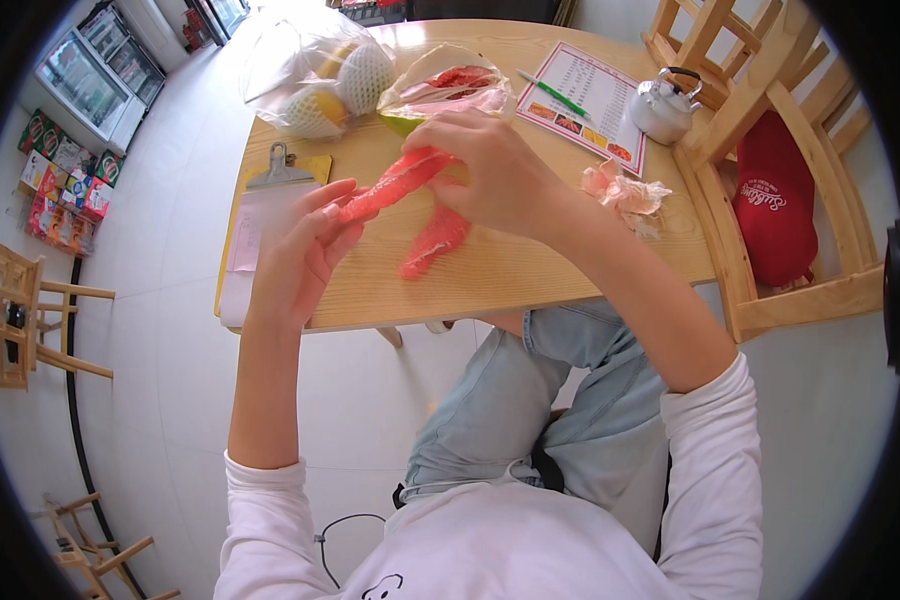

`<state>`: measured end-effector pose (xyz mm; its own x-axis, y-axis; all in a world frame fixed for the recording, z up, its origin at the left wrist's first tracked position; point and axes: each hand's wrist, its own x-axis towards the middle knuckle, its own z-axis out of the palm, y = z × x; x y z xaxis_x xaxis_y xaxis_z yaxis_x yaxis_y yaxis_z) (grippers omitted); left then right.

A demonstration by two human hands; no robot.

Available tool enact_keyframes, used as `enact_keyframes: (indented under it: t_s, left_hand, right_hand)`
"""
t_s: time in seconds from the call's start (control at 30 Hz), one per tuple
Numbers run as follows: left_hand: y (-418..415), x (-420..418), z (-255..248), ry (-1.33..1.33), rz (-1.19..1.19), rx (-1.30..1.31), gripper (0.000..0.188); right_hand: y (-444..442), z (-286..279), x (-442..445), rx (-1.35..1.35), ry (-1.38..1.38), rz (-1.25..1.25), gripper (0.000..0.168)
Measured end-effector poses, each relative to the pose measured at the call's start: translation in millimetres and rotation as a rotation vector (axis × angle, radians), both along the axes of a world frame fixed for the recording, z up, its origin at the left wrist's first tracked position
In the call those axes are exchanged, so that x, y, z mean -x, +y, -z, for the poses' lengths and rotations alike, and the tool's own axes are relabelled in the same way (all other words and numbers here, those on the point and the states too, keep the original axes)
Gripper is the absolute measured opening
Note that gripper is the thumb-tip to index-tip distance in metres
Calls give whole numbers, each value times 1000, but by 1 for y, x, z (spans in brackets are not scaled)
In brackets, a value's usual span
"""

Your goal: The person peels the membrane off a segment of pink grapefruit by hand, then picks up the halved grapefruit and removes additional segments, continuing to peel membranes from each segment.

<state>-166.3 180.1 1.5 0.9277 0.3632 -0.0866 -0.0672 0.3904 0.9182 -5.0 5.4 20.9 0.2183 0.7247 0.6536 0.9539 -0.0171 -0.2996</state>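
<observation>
A peeled red pomelo segment (399,184) slants over the table between my hands. My left hand (304,251) grips its lower left end with the fingertips. At the upper right end, the fingers of my right hand (487,169) are closed on the same segment. Another red pomelo piece (436,241) shows just below my right hand; whether it hangs from the fingers or lies on the wood I cannot tell. Behind the hands sits an opened pomelo (420,97) with white pith, green skin and red flesh inside. Peeled membrane scraps (624,191) lie right of my right wrist.
On the wooden table (540,262), a clear plastic bag (285,64) holds fruit in foam nets. A clipboard (241,217) lies left, a printed sheet (570,90) with a green pen (559,96) behind, and a metal kettle (661,112) right. Wooden chairs (787,311) flank the right edge.
</observation>
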Motion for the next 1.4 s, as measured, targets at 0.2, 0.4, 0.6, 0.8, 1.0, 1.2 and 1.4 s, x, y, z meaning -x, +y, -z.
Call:
enact_keyframes:
  t_s: [0.2,0.4,0.6,0.8,1.0,1.2,1.4]
  left_hand:
    - [-17,7,26,-41,6,-82,33]
    - [-28,3,37,-28,-2,-525,28]
    - [-32,6,43,-63,9,-715,28]
    - [-36,6,50,-71,1,-775,25]
    - [-39,3,50,-62,-7,-894,24]
    - [-44,0,44,-60,-48,-925,38]
    - [-37,0,40,-75,-15,-1034,46]
  right_hand:
    - [-6,16,4,98,19,-14,31]
    - [-10,29,1,115,28,-45,33]
    - [-14,40,2,63,33,-94,35]
    - [-19,48,1,65,105,-116,31]
    - [-23,47,2,88,129,-106,34]
    - [-28,49,6,-75,94,-48,38]
    - [-55,40,3,-127,243,95,27]
